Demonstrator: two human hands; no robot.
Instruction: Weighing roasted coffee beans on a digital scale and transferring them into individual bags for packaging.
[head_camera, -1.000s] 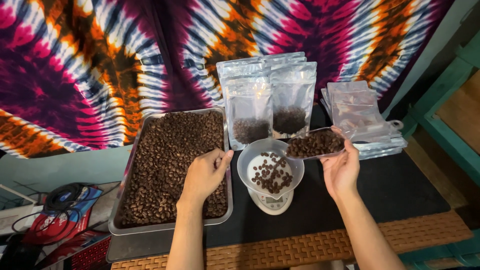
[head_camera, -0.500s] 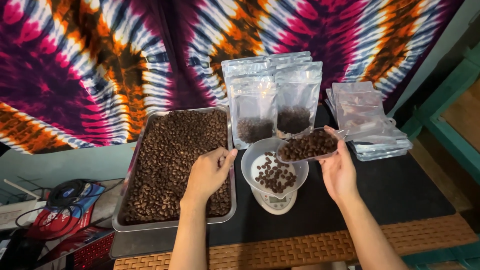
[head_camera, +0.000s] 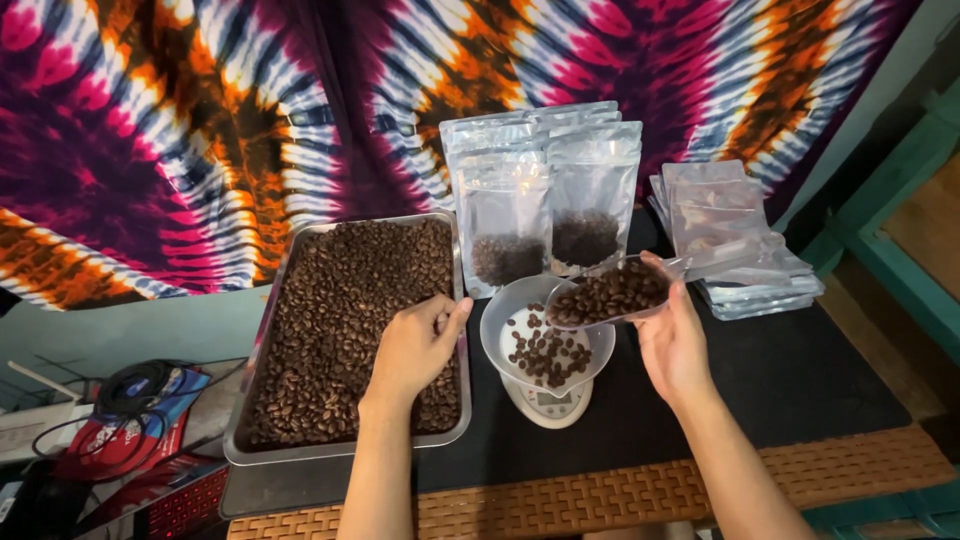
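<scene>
Fingers (head_camera: 672, 300) of the right hand (head_camera: 672, 345) are closed around a clear plastic scoop (head_camera: 612, 293), which is held tilted over a translucent bowl (head_camera: 546, 340). The scoop is loaded with roasted coffee beans (head_camera: 610, 291), and its lip is positioned above the bowl's rim. A shallow layer of beans (head_camera: 547, 353) is seen on the bowl's floor. The bowl is seated on a small white kitchen scale (head_camera: 546, 403), whose display is too small to be read.

The left hand (head_camera: 415, 345) is held loosely curled over the right edge of a metal tray (head_camera: 350, 448); its fingertips (head_camera: 452, 310) are bent inward, and whether any beans are pinched between them cannot be told from this angle. The tray is filled with a broad bed of roasted beans (head_camera: 340, 320) and lies just beside the scale, to its left.

Behind the bowl, two upright clear-fronted pouches (head_camera: 545, 215) are noted, each holding a small quantity of beans, with further silver pouches ranked behind them. A flat stack of empty pouches (head_camera: 730, 230) is laid to the right, near the scoop's handle. All items rest on a black mat (head_camera: 800, 380) over a woven table edge (head_camera: 600, 495). A tie-dye cloth (head_camera: 200, 130) is hung as the backdrop. Red items with a black cable (head_camera: 130, 420) are seen at lower left.
</scene>
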